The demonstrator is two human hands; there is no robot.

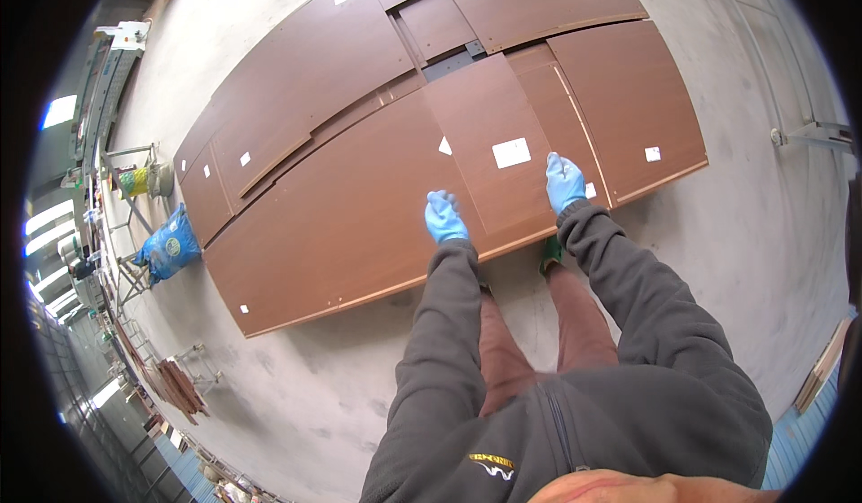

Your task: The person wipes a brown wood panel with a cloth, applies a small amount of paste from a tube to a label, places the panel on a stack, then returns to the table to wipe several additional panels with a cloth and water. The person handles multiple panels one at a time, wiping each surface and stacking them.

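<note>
My left hand (444, 217), in a light blue glove, is above a wide brown board (350, 207) with its fingers curled in. To its right, my right hand (565, 183), gloved the same way, is closed near the right edge of a narrower brown panel (489, 99). Whether either hand holds something small is hidden by the fingers. Between the hands, that narrower panel overlaps the wide board and bears a white rectangular label (512, 153). A smaller white label (445, 146) lies by the panel's left edge.
More brown boards (620, 99) with white labels spread right and beyond, with gaps between some. Left of them, a blue sack (171, 245) leans by a metal frame (130, 189). Stacked brown strips (175, 386) are at lower left. Grey concrete floor (332, 395) surrounds the boards.
</note>
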